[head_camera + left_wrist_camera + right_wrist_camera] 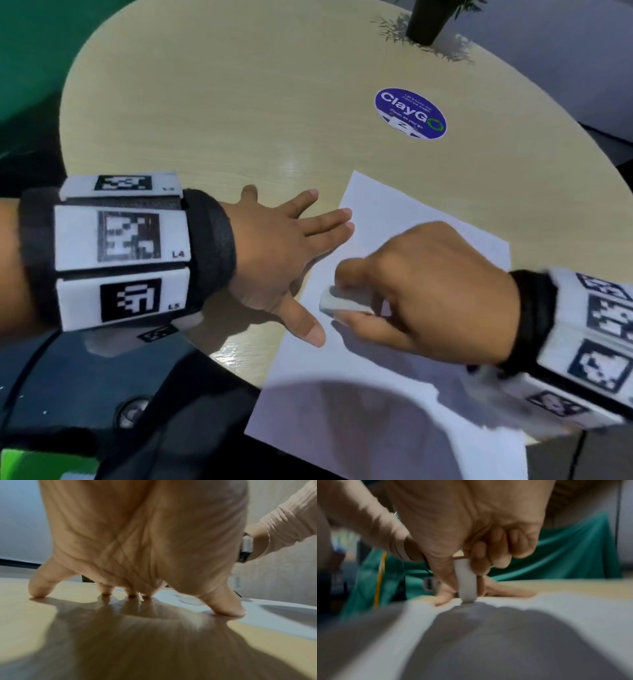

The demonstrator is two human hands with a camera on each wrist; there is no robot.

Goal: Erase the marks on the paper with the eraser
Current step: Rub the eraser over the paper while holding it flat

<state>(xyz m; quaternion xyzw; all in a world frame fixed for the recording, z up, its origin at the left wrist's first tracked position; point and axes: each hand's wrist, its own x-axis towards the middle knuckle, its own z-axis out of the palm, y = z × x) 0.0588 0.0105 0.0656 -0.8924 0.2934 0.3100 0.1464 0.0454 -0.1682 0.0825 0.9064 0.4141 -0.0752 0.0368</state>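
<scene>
A white sheet of paper lies on the round wooden table, its near end hanging over the table's edge. My right hand pinches a white eraser between thumb and fingers and holds its end down on the paper; the eraser stands on end in the right wrist view. My left hand lies spread flat, fingers straight, with its thumb and fingertips on the paper's left edge. No marks show clearly on the sheet.
A round blue ClayGo sticker sits on the table beyond the paper. A dark plant pot stands at the far edge. Green fabric lies left of the table.
</scene>
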